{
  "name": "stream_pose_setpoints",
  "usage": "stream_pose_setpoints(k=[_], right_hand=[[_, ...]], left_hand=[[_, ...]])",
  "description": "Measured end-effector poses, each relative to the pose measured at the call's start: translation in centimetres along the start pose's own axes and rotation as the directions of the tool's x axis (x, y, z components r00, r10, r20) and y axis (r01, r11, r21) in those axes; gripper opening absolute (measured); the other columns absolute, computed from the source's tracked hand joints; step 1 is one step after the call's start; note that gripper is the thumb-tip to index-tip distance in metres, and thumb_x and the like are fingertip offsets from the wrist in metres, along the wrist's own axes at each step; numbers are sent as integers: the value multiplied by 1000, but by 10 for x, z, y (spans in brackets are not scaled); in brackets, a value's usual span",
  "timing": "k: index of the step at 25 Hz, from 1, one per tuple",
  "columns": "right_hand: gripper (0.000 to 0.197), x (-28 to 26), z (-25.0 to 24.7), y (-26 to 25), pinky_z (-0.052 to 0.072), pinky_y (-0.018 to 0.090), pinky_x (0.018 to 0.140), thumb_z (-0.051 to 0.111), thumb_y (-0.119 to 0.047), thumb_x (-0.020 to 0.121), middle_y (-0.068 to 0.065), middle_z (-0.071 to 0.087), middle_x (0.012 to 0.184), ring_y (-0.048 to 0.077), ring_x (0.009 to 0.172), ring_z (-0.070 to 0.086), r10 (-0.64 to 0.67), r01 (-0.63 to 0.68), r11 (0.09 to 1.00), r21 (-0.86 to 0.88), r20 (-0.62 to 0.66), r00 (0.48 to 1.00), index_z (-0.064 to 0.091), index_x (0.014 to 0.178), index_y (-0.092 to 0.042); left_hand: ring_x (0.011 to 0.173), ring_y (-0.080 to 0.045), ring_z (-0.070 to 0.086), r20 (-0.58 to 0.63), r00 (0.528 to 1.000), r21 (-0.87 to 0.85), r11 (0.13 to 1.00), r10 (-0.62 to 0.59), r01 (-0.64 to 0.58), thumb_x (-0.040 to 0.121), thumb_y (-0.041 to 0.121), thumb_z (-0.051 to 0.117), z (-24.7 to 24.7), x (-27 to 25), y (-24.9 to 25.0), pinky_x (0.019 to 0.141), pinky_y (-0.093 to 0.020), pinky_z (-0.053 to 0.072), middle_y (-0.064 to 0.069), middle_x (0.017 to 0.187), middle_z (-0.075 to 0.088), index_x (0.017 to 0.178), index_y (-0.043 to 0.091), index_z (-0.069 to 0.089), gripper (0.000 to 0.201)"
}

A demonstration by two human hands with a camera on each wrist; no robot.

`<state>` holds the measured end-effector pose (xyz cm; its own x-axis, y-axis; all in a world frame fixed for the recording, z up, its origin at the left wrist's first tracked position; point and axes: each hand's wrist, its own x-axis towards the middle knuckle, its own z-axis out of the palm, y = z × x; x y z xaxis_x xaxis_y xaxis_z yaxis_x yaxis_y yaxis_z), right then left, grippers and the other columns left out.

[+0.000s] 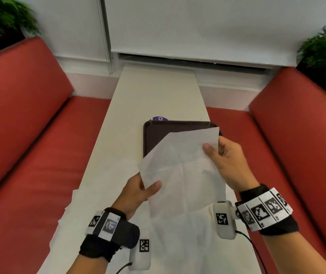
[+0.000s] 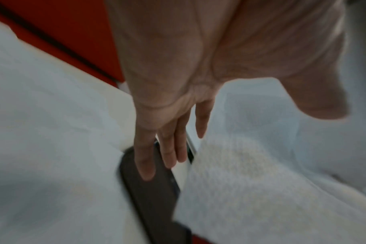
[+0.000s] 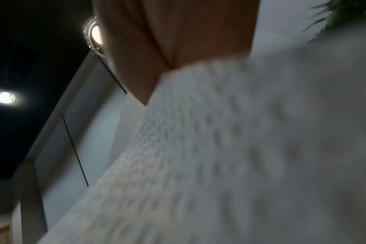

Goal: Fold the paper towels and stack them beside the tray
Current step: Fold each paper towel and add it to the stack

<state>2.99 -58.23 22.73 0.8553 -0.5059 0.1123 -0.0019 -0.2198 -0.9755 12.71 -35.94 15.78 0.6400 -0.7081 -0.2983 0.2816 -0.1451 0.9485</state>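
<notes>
A white paper towel hangs in the air above the table, held by both hands. My left hand pinches its lower left edge between thumb and fingers. My right hand pinches its upper right edge. Behind it lies a dark brown tray on the table. More paper towels lie spread on the near part of the table under my wrists. In the left wrist view the held towel fills the right side and the tray shows beyond my fingers. The right wrist view is mostly blurred towel.
The narrow white table runs away from me between two red benches. A purple round label peeks out behind the tray. Green plants stand at both far corners.
</notes>
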Motion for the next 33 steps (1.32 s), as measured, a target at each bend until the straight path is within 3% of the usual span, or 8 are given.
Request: stream_pose_setpoints(k=[2, 5, 8, 12, 20, 26, 29, 33], right_hand=[[24, -4, -3, -6, 57, 33, 82, 54, -11, 94, 7, 71, 110, 22, 99, 69, 54, -55, 995, 87, 10, 998, 60, 116, -5], [29, -14, -13, -12, 58, 30, 78, 54, -14, 92, 6, 71, 111, 25, 100, 69, 159, -168, 972, 166, 70, 985, 59, 120, -6], [32, -28, -22, -10, 58, 32, 78, 58, -13, 86, 8, 71, 112, 27, 101, 69, 245, -281, 950, 133, 237, 940, 62, 117, -5], [23, -36, -23, -9, 57, 21, 64, 55, -2, 90, 7, 75, 98, 18, 83, 73, 190, -216, 969, 121, 198, 962, 66, 109, 1], [47, -40, -23, 6, 47, 21, 45, 43, 8, 91, 3, 67, 66, 14, 55, 62, 180, -199, 937, 286, 92, 979, 72, 63, -15], [30, -52, -18, 6, 46, 19, 46, 50, -3, 82, 7, 64, 57, 13, 49, 59, 137, -144, 906, 399, 45, 990, 72, 62, -5], [26, -60, -17, 14, 53, 21, 51, 57, -11, 88, 9, 69, 68, 15, 57, 65, 207, -179, 900, 397, -30, 978, 68, 70, 4], [12, -86, -17, 42, 51, 17, 55, 70, -3, 71, -11, 61, 57, 4, 54, 59, 264, -217, 947, 235, -193, 945, 66, 82, -1]], left_hand=[[101, -24, 66, -6, 999, -73, 997, 32, -32, 47, 56, 83, 9, 0, 17, 85, -42, 55, -7, 110, 69, 117, 16, 57, 85], [96, -30, 67, -138, 988, -96, 992, 67, -81, 68, 35, 77, 11, 0, 30, 81, -42, 57, -10, 101, 71, 101, 15, 65, 40], [94, -31, 67, -171, 981, -74, 991, 95, -109, 63, 40, 79, 4, 1, 37, 80, -44, 56, -10, 98, 72, 99, 12, 68, 47], [86, -23, 68, -175, 972, -78, 982, 155, -170, 84, 12, 64, 0, 0, 47, 64, -24, 56, -6, 91, 73, 99, 10, 67, 15], [66, -19, 63, -84, 989, -125, 983, 123, -133, 91, -4, 39, -6, -5, 60, 48, -28, 52, -1, 78, 65, 63, 20, 67, 46], [76, -27, 58, -82, 994, -272, 958, 75, -95, 91, 14, 36, -14, -5, 61, 55, -30, 52, -9, 83, 60, 73, 6, 60, 31], [82, -27, 66, -28, 989, -91, 985, 148, -150, 86, -2, 55, -16, -6, 58, 66, -33, 58, -8, 89, 68, 79, 6, 65, 15], [76, -25, 70, 121, 990, 88, 993, 66, -77, 77, -4, 68, -10, 3, 41, 67, -34, 59, -7, 89, 73, 93, 5, 66, 19]])
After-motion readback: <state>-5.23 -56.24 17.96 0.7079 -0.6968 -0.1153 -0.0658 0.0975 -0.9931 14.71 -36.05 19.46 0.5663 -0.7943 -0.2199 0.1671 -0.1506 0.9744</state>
